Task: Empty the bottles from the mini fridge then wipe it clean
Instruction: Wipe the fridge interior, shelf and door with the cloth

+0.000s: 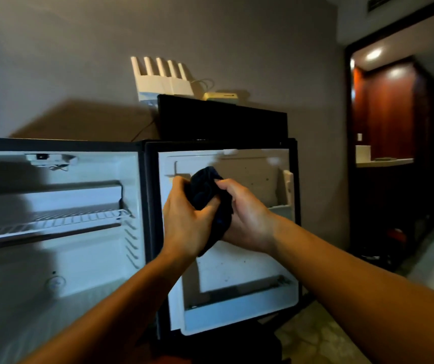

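Before the open mini fridge (60, 219) door (239, 285), left hand (184, 222) and right hand (247, 219) both clutching a dark cloth (206, 187)

fridge (58, 211): no readable text — round mark on the lower back wall too blurred to read
door (231, 258): inner liner shows no label or number
router (162, 80): no legible brand
yellow box (221, 97): dark mark on its front — unreadable

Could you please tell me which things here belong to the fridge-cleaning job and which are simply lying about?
Job: mini fridge, its open door, wire shelf, dark cloth gripped by left hand and right hand.
Lying about: white router, yellow box.
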A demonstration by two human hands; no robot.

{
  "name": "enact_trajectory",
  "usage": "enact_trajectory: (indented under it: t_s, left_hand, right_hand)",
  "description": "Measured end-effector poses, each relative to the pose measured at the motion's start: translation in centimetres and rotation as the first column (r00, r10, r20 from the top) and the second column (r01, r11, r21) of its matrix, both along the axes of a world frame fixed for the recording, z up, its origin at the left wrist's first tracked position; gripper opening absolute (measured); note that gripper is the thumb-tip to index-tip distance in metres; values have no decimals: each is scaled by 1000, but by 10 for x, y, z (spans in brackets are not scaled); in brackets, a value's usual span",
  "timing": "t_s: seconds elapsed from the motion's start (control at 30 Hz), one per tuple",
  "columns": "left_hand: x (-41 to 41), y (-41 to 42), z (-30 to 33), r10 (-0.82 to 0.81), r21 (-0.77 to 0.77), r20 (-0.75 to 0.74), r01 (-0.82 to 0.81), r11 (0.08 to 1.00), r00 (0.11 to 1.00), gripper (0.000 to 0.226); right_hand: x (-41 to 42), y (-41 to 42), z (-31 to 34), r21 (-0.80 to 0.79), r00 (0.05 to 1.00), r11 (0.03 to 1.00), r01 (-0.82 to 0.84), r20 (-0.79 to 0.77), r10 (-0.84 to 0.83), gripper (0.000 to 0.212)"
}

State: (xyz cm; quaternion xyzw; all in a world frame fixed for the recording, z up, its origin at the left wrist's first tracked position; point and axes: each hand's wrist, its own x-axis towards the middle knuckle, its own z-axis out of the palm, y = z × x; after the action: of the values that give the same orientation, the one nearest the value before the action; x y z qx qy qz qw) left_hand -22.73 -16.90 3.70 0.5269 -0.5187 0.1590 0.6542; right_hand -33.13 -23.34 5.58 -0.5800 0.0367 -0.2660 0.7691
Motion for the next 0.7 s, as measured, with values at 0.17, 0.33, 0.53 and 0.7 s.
enact_trajectory:
  t_s: [0.17,0.33,0.53,0.7]
  left_hand:
    - [-17,-31,-7,7,83,100,-15,996,995,27]
    - [-28,-56,-34,160,213,511,-305,928,844,60]
    - [-28,-78,-54,312,171,651,-534,828,692,48]
    - [-14,-85,-60,354,55,671,-520,852,652,34]
  right_hand:
    - [-24,-24,-6,-75,969,966,246,4,-246,37]
    - [-59,-57,-15,-428,751,672,604,24,-660,22]
    - [-95,-107,-24,-758,318,16,652,254,-914,39]
    - [-107,-119,-21,-763,189,-308,569,485,-854,51]
